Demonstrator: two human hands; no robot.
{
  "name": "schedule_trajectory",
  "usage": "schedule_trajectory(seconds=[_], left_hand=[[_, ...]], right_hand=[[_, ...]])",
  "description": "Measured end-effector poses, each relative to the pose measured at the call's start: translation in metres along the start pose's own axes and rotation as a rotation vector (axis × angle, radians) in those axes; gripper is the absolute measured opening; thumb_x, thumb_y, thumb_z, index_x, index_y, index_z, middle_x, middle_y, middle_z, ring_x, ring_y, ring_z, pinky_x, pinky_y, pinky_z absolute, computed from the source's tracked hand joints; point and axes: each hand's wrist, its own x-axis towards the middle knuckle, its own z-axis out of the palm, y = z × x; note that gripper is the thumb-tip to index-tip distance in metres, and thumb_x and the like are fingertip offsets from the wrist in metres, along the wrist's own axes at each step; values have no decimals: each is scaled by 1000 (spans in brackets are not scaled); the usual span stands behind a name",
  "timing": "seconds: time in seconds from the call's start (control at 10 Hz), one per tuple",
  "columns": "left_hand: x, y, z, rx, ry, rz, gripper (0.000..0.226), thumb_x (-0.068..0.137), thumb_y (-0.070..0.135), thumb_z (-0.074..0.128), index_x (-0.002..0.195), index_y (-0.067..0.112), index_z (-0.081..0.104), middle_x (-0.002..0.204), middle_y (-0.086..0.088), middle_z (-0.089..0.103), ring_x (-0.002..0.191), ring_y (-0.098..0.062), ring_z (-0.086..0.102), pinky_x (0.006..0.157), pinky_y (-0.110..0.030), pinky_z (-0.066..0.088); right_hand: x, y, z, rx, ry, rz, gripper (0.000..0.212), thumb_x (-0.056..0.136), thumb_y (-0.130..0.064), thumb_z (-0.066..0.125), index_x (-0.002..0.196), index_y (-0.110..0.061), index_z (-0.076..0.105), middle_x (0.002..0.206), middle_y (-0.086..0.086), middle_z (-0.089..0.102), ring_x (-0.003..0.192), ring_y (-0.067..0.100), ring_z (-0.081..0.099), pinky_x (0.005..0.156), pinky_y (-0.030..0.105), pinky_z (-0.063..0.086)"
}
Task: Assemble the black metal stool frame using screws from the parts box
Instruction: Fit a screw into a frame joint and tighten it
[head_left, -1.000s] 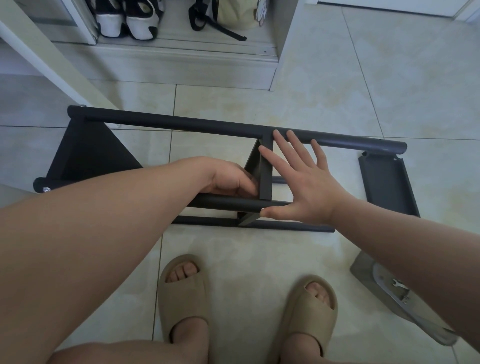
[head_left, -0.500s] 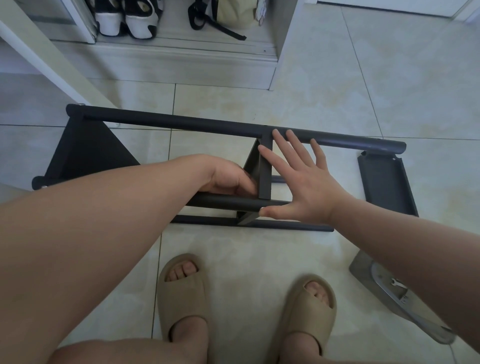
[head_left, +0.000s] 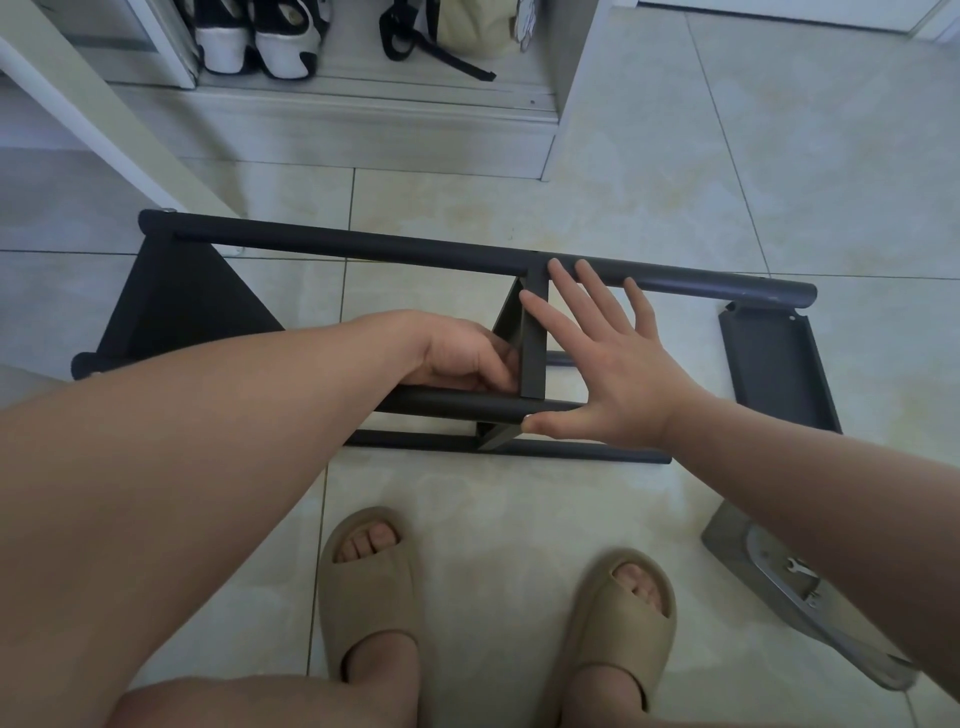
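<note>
The right hand (head_left: 608, 374) is open, with fingers straight and spread, and lies flat against the black triangular metal plate (head_left: 532, 358) in the middle of the black metal stool frame (head_left: 363, 247); its thumb touches the near tube. The left hand (head_left: 462, 358) is curled behind this plate, and I cannot tell whether it pinches a screw.

The frame lies on its side in the middle of the tiled floor (head_left: 675, 182). I think the plate may shift off its hole if the flat palm slips on the smooth paint. A small screw could then drop and roll away.

The grey parts box (head_left: 727, 535) sits at the near right of the floor, partly under the right forearm, so the arm could knock it.
</note>
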Motion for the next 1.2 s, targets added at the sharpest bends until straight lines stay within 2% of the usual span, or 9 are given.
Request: schedule_trajectory(seconds=[0.1, 0.2, 0.3, 0.4, 0.5, 0.7, 0.9, 1.1, 1.2], left_hand=[[-2, 1, 1, 36, -32, -38, 16, 94, 12, 56, 98, 11, 72, 100, -8, 74, 100, -25, 65, 105, -42, 43], [-3, 3, 1, 104, -3, -88, 17, 89, 22, 64, 83, 17, 79, 92, -4, 76, 94, -22, 68, 101, -40, 46], [-1, 5, 1, 91, 35, -111, 14, 91, 13, 65, 83, 13, 76, 93, -9, 76, 99, -27, 67, 109, -43, 45], [-1, 7, 0, 73, 25, -130, 20, 90, 8, 64, 77, 13, 78, 91, -9, 76, 96, -26, 68, 108, -42, 46], [-2, 11, 0, 65, 23, -148, 18, 90, 7, 64, 80, 12, 77, 88, -9, 76, 92, -24, 69, 100, -38, 50], [-2, 13, 2, 50, 41, -164, 12, 92, 3, 60, 94, 6, 72, 94, -12, 75, 103, -28, 65, 109, -42, 46], [-4, 12, 2, 44, 28, -139, 24, 91, 0, 59, 79, 12, 76, 85, -8, 75, 91, -24, 67, 102, -39, 47], [-6, 7, 4, 54, -8, -150, 18, 95, 17, 57, 99, 11, 73, 98, -6, 75, 103, -25, 64, 106, -39, 44], [-6, 8, 5, 92, 13, -159, 16, 94, 19, 59, 99, 11, 73, 97, -6, 75, 103, -26, 64, 107, -41, 43]], right_hand=[[0, 0, 0, -4, -8, 2, 114, 69, -93, 34, 161, -36, -1, 169, -3, -17, 154, 20, -20, 122, 55, -11], [0, 0, 0, -6, -7, 3, 114, 69, -93, 34, 161, -36, 0, 169, -3, -17, 154, 20, -20, 122, 56, -11], [0, 1, 1, -7, -6, 2, 114, 69, -94, 33, 161, -36, 0, 169, -3, -17, 154, 20, -20, 122, 56, -11], [0, 1, 1, -5, -4, 1, 114, 68, -94, 33, 161, -36, -1, 169, -3, -16, 154, 19, -21, 122, 55, -12], [0, 1, 1, -4, -5, 1, 114, 68, -95, 33, 161, -36, -1, 169, -3, -17, 154, 19, -21, 122, 56, -12], [1, 1, 2, 1, -2, -1, 114, 69, -95, 34, 161, -37, -1, 169, -3, -17, 154, 19, -21, 122, 55, -13], [1, 1, 2, -2, -1, -1, 114, 69, -94, 34, 161, -37, -1, 169, -3, -17, 154, 19, -21, 122, 55, -13], [1, 1, 1, 0, -4, 4, 114, 69, -94, 34, 161, -37, -2, 169, -4, -17, 154, 19, -21, 122, 55, -13], [0, 1, 1, 6, -6, 9, 114, 68, -93, 34, 161, -38, -1, 169, -4, -17, 154, 18, -21, 122, 54, -13]])
